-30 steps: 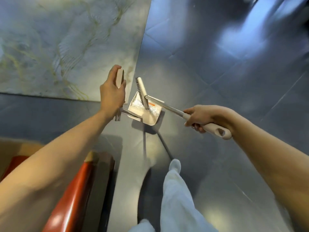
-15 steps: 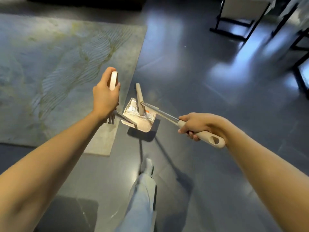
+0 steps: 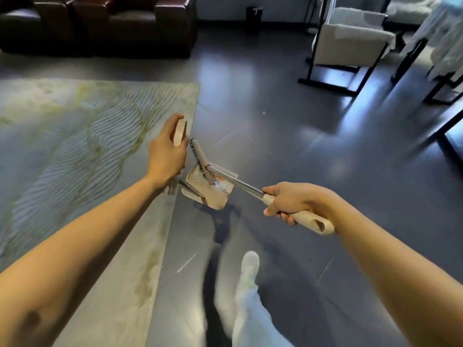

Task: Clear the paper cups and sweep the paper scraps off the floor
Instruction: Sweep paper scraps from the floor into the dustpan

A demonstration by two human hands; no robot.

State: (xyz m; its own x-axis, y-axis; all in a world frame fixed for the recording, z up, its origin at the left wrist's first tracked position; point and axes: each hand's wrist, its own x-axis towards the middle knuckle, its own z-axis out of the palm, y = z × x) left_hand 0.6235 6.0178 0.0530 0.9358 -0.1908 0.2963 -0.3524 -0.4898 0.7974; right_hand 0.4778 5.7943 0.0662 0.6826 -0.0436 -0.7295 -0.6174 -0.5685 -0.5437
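Holding both tools off the floor (image 3: pixel 288 151), mid-air over the seam where the rug (image 3: pixel 75 151) ends.
Left hand (image 3: pixel 165 156): fingers curled round the beige top of the dustpan handle (image 3: pixel 179 133), thumb up along it.
Dustpan (image 3: pixel 215 200) hangs below and right of that hand, tilted, open side facing up at me.
Right hand (image 3: pixel 293 200): wrapped round the beige grip of the broom (image 3: pixel 235 182), just behind where the metal shaft starts. The grip's end with its hang hole sticks out past my palm.
Brush head (image 3: pixel 200 156) sits on the far-left rim of the pan, bristles pointing left, and the shaft crosses over the pan.
Paper scraps (image 3: pixel 220 187): white bits plus something orange, lying inside the pan under the shaft. Too blurred to count.
My shoe (image 3: pixel 250 261) and pale trouser leg are on the dark tile, near side, right of the rug edge.
Far left is a dark sofa (image 3: pixel 100 23), far right a pale chair (image 3: pixel 350 43) on a black frame.
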